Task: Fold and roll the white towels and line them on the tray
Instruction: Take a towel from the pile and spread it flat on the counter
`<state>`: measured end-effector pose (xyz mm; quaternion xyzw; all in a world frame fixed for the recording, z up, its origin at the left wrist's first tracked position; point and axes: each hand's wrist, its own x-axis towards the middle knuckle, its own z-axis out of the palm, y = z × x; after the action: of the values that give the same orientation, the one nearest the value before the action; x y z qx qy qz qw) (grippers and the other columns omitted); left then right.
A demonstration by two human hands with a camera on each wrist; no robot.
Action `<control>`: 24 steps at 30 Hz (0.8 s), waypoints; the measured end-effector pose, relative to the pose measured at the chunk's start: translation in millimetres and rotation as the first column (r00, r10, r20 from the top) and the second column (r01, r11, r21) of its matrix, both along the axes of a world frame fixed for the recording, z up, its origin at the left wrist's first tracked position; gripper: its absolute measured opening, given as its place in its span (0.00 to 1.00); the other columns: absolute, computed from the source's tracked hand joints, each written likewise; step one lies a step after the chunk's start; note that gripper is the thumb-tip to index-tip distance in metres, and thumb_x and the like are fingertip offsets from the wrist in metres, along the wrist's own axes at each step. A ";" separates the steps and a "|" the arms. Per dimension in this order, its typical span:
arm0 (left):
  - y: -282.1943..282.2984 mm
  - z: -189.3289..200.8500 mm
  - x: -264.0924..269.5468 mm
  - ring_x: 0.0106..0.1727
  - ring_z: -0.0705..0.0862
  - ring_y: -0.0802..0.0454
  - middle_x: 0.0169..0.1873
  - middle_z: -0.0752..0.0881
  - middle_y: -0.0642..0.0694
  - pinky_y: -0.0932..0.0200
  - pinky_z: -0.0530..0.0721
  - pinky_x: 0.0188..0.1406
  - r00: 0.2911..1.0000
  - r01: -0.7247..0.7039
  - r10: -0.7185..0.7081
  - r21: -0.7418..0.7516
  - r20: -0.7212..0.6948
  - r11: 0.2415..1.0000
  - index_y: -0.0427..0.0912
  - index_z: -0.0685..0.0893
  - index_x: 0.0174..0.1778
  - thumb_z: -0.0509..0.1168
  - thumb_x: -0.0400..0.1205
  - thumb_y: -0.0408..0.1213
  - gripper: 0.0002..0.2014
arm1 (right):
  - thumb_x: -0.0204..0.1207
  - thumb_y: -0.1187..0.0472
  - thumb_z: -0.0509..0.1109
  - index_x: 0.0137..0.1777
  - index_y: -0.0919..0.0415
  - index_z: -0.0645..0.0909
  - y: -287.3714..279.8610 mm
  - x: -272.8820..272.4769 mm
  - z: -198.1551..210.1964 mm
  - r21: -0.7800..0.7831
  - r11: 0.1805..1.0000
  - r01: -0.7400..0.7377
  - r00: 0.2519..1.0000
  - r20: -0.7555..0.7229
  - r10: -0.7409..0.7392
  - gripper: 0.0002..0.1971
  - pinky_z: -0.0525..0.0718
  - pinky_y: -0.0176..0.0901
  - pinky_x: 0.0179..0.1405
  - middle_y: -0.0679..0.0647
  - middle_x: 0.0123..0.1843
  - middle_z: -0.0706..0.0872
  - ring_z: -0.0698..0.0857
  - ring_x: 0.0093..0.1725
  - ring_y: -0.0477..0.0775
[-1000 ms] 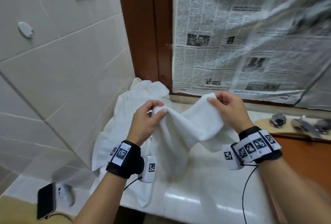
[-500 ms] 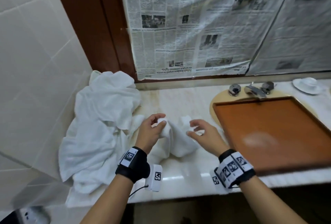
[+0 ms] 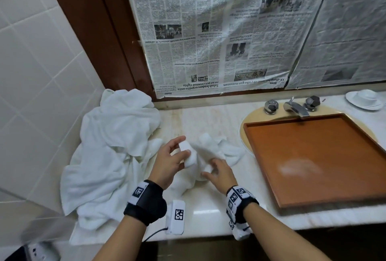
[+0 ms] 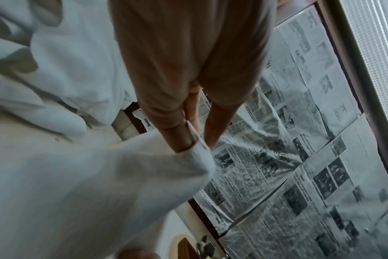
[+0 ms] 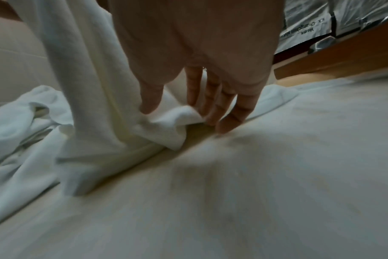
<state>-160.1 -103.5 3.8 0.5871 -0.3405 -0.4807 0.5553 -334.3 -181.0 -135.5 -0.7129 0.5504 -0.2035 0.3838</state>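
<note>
Left hand (image 3: pixel 167 163) pinching the small towel's (image 3: pixel 211 154) raised corner, right hand (image 3: pixel 220 172) spread, fingertips on its countertop folds

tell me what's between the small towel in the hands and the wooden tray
Only bare marble counter: the head view shows a pale strip between the small towel and the tray, with nothing lying on it.
</note>
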 end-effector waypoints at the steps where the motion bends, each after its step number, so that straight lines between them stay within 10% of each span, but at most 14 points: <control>1: 0.1 -0.2 -0.7 0.44 0.89 0.63 0.58 0.82 0.49 0.56 0.89 0.43 0.999 0.006 -0.007 0.013 0.032 1.000 0.47 0.83 0.68 0.69 0.82 0.26 0.20 | 0.73 0.53 0.76 0.62 0.57 0.79 -3.6 -2.6 1.3 -0.026 0.999 0.035 0.998 0.044 -0.033 0.20 0.81 0.47 0.56 0.52 0.60 0.81 0.82 0.52 0.52; 5: 10.6 -20.1 9.7 0.42 0.87 0.50 0.58 0.83 0.48 0.53 0.88 0.40 0.925 -0.019 -0.026 0.115 0.379 0.993 0.50 0.85 0.62 0.71 0.79 0.30 0.17 | 0.79 0.59 0.69 0.61 0.60 0.78 -26.1 -22.9 8.1 -0.059 0.979 0.197 0.976 0.102 -0.191 0.12 0.79 0.48 0.55 0.57 0.60 0.79 0.81 0.55 0.58; 11: 13.0 -74.0 19.9 0.67 0.78 0.45 0.68 0.80 0.43 0.55 0.73 0.67 0.604 -0.130 -0.187 0.328 0.774 0.936 0.42 0.79 0.71 0.68 0.82 0.39 0.21 | 0.82 0.47 0.66 0.78 0.55 0.71 -59.4 -50.5 -2.3 -0.011 0.997 0.075 0.992 -0.099 -0.076 0.26 0.70 0.51 0.71 0.56 0.76 0.71 0.68 0.75 0.59; 16: -29.5 -77.2 3.5 0.74 0.73 0.45 0.73 0.76 0.45 0.45 0.72 0.73 0.552 -0.152 -0.105 0.223 0.827 0.963 0.46 0.76 0.74 0.65 0.84 0.49 0.23 | 0.84 0.46 0.62 0.81 0.56 0.67 -95.7 -38.5 0.4 -0.052 0.998 0.030 0.993 -0.111 -0.035 0.28 0.64 0.55 0.76 0.56 0.81 0.70 0.65 0.79 0.60; 24: -119.2 -80.8 -20.0 0.74 0.75 0.45 0.75 0.76 0.52 0.37 0.73 0.72 0.529 0.026 -0.395 0.451 0.751 0.892 0.62 0.69 0.78 0.59 0.80 0.66 0.30 | 0.80 0.58 0.66 0.79 0.60 0.69 -132.1 -34.3 -13.8 0.102 0.992 -0.069 0.954 -0.283 0.096 0.27 0.67 0.50 0.71 0.62 0.73 0.71 0.67 0.75 0.67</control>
<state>-180.1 -222.7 -77.0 0.7929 -0.5287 -0.2696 0.1384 -368.6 -313.1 -149.3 -0.7391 0.5787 -0.0563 0.3400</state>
